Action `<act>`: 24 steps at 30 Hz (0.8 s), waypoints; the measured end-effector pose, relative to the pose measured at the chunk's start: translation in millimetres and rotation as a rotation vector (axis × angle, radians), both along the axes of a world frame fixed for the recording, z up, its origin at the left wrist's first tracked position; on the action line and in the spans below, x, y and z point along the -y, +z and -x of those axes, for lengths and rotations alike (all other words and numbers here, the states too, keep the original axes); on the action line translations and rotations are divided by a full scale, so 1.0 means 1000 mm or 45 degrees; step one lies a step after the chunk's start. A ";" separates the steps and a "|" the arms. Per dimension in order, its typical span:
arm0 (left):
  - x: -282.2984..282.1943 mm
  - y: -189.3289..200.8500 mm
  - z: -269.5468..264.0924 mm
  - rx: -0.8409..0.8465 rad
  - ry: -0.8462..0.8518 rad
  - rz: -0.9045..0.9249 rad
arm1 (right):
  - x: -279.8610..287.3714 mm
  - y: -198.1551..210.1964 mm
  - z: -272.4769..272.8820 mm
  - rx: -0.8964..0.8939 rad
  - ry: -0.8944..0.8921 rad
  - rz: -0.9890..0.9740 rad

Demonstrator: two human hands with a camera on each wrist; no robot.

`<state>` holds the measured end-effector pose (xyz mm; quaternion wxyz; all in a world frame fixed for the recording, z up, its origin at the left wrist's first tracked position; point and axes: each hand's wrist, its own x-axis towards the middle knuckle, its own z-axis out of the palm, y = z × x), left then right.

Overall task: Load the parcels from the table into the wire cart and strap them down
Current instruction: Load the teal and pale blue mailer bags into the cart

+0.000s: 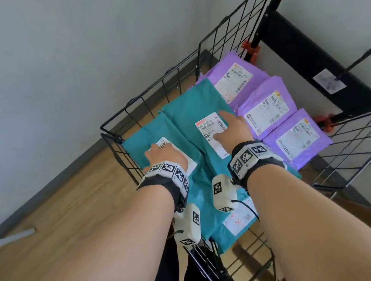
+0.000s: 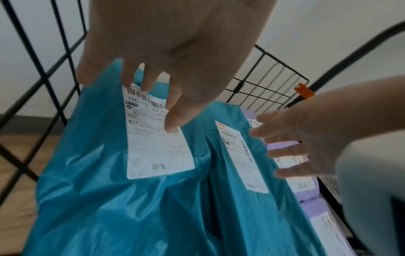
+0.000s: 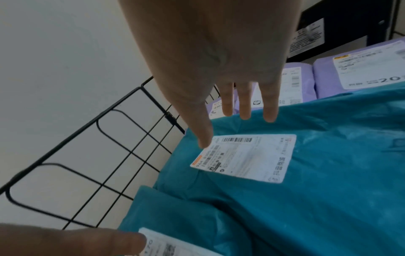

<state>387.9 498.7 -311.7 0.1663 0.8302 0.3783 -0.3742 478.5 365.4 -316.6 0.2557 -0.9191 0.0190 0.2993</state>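
1. A person leans over a black wire cart (image 1: 153,91) standing on a wood floor (image 1: 67,206) beside a pale wall (image 1: 62,36), both bare arms reaching down into it.
2. The left hand (image 1: 165,155) lies flat, fingers straight and gripping nothing, on the white shipping label (image 2: 157,142) of the near teal parcel (image 1: 141,138); in the left wrist view its fingertips (image 2: 173,124) press on the label's upper part.
3. The right hand (image 1: 232,129) is spread, fingers extended and holding nothing, over the middle teal parcel (image 1: 189,107); in the right wrist view the fingers (image 3: 245,104) reach toward that parcel's far edge, and whether they touch the plastic cannot be told.
4. That parcel's own label (image 3: 247,157) faces up, just below the right thumb (image 3: 203,131).
5. A third teal parcel (image 1: 219,228) lies nearest the person, partly hidden under the two wrist cameras.
6. Three purple parcels (image 1: 268,104) lie side by side at the far end of the cart, labels up, the teal ones overlapping their near edges.
7. All the parcels in sight are inside the cart.
8. Orange clips (image 1: 250,48) join the wire panels to the black frame (image 1: 315,51) at the cart's back.
9. Each wrist wears a black band carrying black-and-white square markers (image 1: 247,157).
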 end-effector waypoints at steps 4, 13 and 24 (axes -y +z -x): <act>-0.002 -0.013 -0.007 -0.191 -0.178 0.050 | -0.009 -0.024 0.006 -0.249 0.279 0.048; -0.006 -0.040 -0.012 -0.280 -0.238 0.106 | -0.023 -0.053 0.023 -0.357 0.694 0.244; 0.014 0.009 -0.009 -0.001 -0.026 0.121 | 0.005 -0.011 0.028 -0.293 0.301 -0.001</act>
